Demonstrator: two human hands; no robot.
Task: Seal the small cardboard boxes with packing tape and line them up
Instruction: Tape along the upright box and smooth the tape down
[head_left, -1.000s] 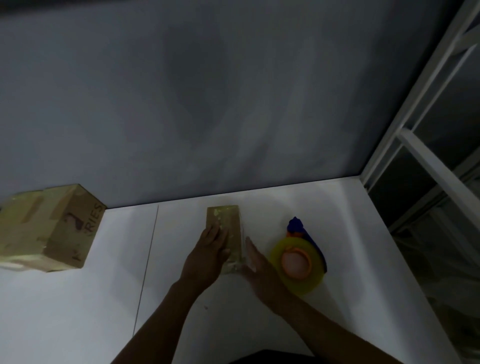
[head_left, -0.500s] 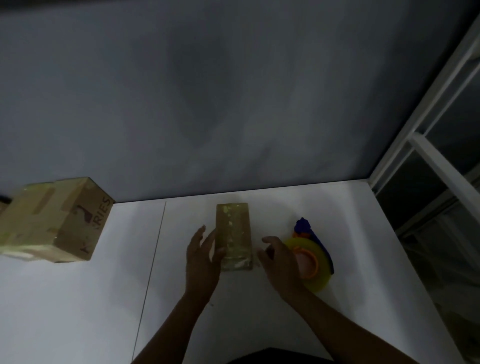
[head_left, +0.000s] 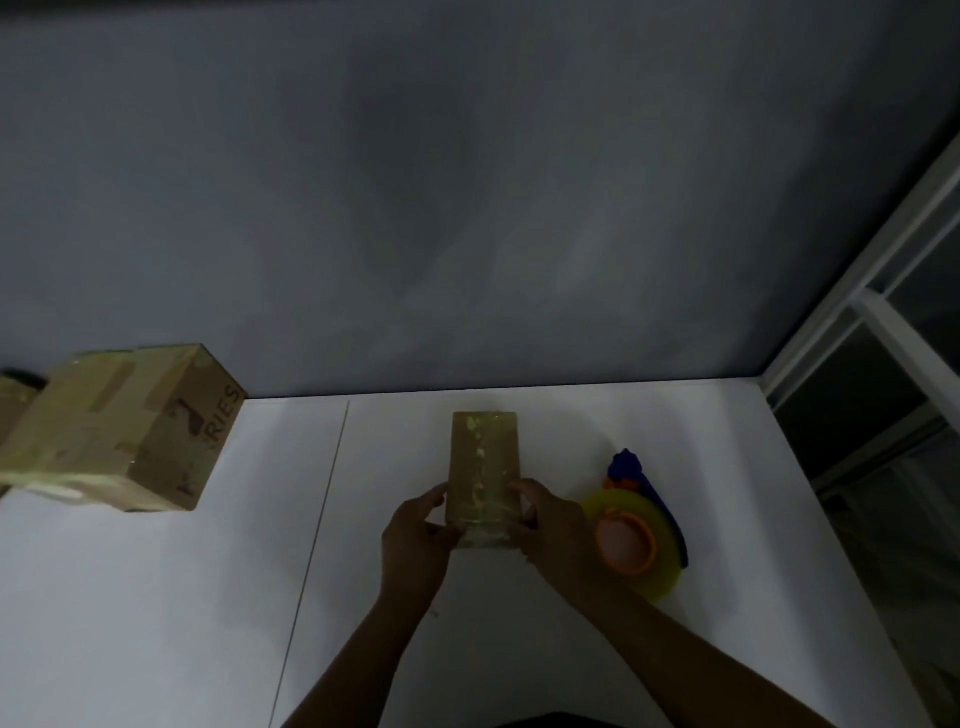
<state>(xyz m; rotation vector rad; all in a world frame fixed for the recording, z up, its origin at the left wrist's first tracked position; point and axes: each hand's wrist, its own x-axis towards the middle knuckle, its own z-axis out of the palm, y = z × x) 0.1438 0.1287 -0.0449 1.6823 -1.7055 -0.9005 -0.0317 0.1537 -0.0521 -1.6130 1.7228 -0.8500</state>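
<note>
At the table (head_left: 156, 597) centre, small box (head_left: 484, 467) lies long axis pointing away from you — left hand (head_left: 415, 540) and right hand (head_left: 556, 535) clasp its near end, fingers curled. Taped box (head_left: 124, 431) sits well left — left hand nearer.

Dim light, grey wall (head_left: 467, 208), white table (head_left: 156, 597), white-framed window (head_left: 883, 322) at right

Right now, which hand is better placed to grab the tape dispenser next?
Right, likely. The right hand grips the small box beside the tape dispenser; the left hand grips its opposite side.
</note>
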